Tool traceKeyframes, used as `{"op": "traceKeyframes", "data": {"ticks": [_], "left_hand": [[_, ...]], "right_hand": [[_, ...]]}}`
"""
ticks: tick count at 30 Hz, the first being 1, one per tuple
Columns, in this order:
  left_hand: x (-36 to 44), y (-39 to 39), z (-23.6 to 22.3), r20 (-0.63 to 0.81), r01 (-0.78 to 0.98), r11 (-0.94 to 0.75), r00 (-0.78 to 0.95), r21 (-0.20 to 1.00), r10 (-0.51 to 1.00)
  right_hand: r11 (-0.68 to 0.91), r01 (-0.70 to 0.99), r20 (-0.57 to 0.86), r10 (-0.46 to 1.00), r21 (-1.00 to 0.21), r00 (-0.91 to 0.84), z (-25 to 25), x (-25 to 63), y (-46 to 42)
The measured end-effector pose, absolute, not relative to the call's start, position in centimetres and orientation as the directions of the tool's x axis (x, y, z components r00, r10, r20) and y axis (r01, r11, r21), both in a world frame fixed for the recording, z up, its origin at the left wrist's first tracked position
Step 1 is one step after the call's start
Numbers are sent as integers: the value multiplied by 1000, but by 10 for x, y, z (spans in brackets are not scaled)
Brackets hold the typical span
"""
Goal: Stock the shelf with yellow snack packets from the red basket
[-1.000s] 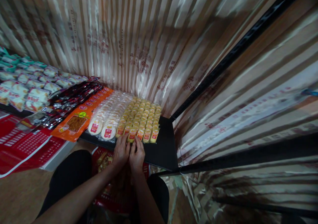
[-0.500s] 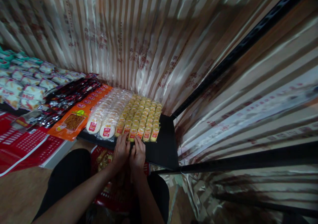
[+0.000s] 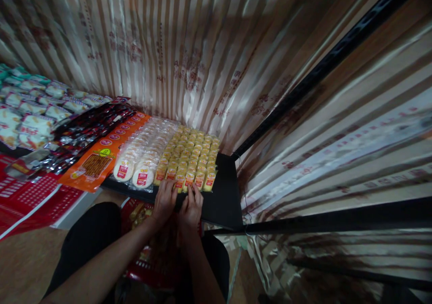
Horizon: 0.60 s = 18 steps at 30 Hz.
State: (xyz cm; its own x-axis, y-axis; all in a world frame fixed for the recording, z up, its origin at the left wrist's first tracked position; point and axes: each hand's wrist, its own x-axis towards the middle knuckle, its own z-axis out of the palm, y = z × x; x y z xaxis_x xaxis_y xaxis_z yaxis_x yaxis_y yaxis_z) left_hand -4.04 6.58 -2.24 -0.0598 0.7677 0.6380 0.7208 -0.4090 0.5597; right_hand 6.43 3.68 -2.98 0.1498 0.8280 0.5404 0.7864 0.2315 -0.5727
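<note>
Rows of small yellow snack packets (image 3: pixel 192 153) with red-and-orange labels stand close together on a black shelf (image 3: pixel 222 205). My left hand (image 3: pixel 164 203) reaches to the front row, its fingertips resting against the packets at the left of the middle. Close beside it, my right hand (image 3: pixel 191 208) has its fingers stretched forward, touching the front packets near the middle. Neither hand appears to grip a packet; the undersides of the fingers are hidden. Left of the yellow rows lie round white crackers (image 3: pixel 143 176) in clear wrappers, with red labels.
An orange snack bag (image 3: pixel 92 164), dark shiny packets (image 3: pixel 87 128) and white packets (image 3: pixel 37 126) continue leftward along the shelf. A red basket (image 3: pixel 151 272) holding packets sits below, between my knees. Another red basket (image 3: pixel 30 200) is at left. A black post (image 3: pixel 290 92) rises by striped sheeting (image 3: pixel 189 38).
My right hand has shifted slightly right along the front row, and its fingers are a little more spread. My left hand stays nearly in place. The view has shifted slightly.
</note>
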Motion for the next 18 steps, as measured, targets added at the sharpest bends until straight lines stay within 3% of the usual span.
{"op": "traceKeyframes", "data": {"ticks": [10,14,18], "left_hand": [[-41,65,-25,624,768,-409,15,492,781],[-52,49,-26,599,736,-409,6,539,800],[-77,9,-44,474,651,-409,86,639,876]], "right_hand": [[206,809,550,818,-551,167,-28,61,38],[267,736,573,796,-622,196,-22,56,17],[215,584,360,922,-783,144,-42,46,-19]]}}
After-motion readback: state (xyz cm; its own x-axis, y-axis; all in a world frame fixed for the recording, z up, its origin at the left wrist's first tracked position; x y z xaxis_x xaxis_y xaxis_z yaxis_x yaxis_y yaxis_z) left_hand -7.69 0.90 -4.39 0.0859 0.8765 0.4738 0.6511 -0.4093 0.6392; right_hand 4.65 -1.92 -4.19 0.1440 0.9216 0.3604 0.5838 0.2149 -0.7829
